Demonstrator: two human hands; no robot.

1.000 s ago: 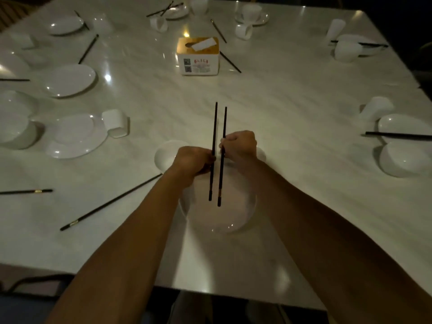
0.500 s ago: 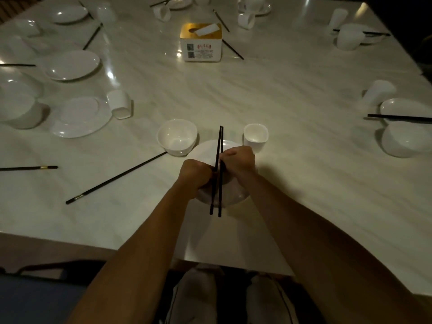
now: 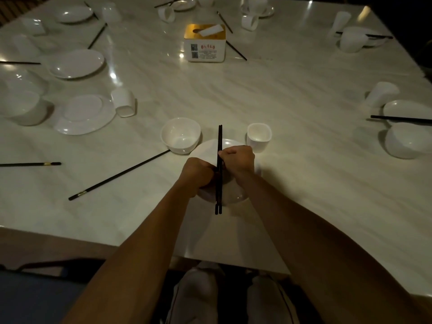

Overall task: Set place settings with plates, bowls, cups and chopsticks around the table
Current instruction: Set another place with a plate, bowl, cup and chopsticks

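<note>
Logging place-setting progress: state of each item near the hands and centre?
pair of chopsticks: held side by side in both hands, above the plate
left hand: closed on the pair
right hand: closed on the pair
plate: flat, under the hands
bowl: upright, empty
cup: upright, empty
tipped cup: on its side
loose chopstick: lying alone on the table
tissue box: tissue sticking out

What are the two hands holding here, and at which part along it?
Both the left hand and the right hand pinch a pair of black chopsticks near mid-length, above the white plate.
</note>
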